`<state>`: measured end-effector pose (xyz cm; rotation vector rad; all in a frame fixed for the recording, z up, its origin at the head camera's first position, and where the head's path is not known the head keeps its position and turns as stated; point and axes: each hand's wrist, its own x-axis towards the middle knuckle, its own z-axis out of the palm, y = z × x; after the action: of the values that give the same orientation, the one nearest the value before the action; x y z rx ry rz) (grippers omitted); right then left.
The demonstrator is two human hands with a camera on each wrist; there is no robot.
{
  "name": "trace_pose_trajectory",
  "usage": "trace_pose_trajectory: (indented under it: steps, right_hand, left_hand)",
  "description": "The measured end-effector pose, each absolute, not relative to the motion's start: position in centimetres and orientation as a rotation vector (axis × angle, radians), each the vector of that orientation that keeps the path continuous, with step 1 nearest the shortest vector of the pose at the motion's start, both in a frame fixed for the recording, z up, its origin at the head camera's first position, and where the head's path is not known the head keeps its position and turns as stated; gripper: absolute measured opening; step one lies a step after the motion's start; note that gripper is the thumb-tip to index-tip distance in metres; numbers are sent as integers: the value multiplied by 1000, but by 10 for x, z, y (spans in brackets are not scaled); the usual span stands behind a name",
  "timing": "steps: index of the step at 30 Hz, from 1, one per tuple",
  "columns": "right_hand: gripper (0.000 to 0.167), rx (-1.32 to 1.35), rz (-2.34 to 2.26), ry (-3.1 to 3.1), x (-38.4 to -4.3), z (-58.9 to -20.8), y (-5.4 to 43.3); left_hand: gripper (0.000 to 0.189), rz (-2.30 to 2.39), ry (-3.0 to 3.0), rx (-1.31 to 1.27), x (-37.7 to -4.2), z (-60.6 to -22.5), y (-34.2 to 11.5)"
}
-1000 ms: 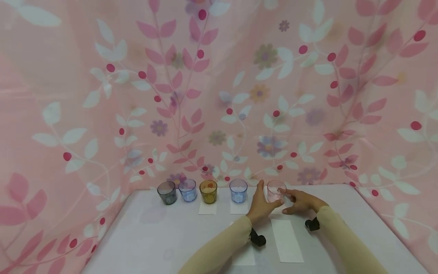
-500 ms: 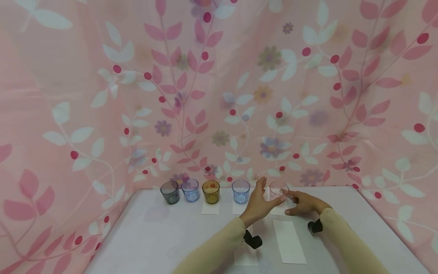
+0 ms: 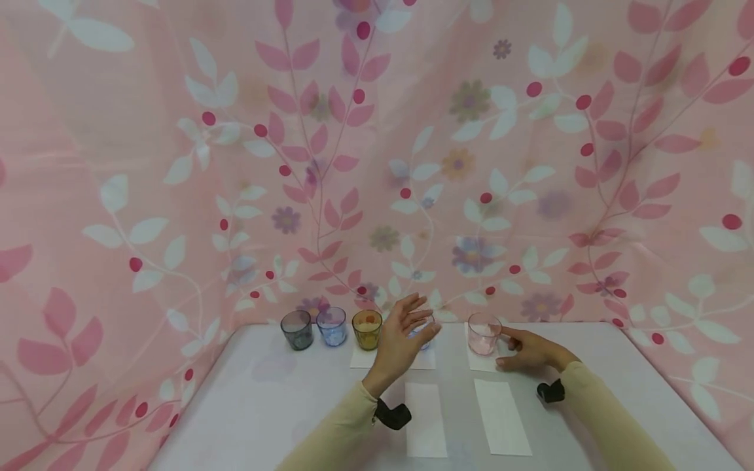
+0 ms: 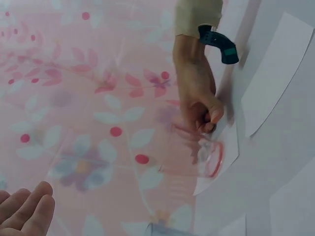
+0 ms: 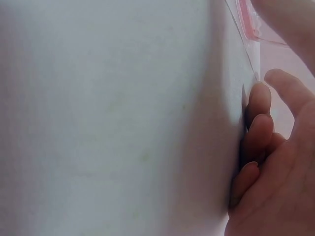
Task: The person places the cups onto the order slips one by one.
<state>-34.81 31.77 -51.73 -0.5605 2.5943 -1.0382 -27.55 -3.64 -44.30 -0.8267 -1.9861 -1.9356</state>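
A clear pink glass stands upright on a white paper strip at the back right of the table. Beside it is my right hand, its index fingertip at the glass's right side; whether it touches cannot be told. In the right wrist view the fingers are loosely bent, with nothing between them. My left hand hovers apart from the pink glass, fingers extended, in front of a light blue glass that it partly hides. An amber glass stands just left of that hand.
Further left stand another blue glass and a dark grey glass. Two white paper strips, a left strip and a right strip, lie nearer on the white table. A pink floral curtain hangs behind.
My left hand has left the pink glass and moved left, over the light blue glass. The right hand stays beside the pink glass, its index finger drawn back from the glass's front to its right side.
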Motion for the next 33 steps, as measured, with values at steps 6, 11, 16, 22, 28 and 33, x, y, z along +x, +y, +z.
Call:
trace_pose_trajectory:
  steps: [6, 11, 16, 22, 28, 33]
  right_hand:
    - [95, -555, -1059, 2599, -348, -520, 321]
    - [94, -545, -1102, 2594, -348, -521, 324]
    - [94, -569, -1142, 2572, -348, -522, 326]
    - [93, -581, -1169, 2568, -348, -525, 327]
    - [93, -582, -1207, 2540, -348, -528, 329]
    - [94, -590, -1252, 2511, -349, -527, 330]
  left_hand:
    - [66, -1774, -1811, -603, -278, -428, -83]
    - [63, -1715, -1760, -455, -286, -425, -122]
    - [63, -1672, -1696, -313, -295, -431, -158]
    - [70, -1492, -1729, -119, -309, -447, -197]
    - [89, -1407, -1931, 98, -319, -480, -228]
    - [94, -1382, -1964, 172, -325, -502, -240]
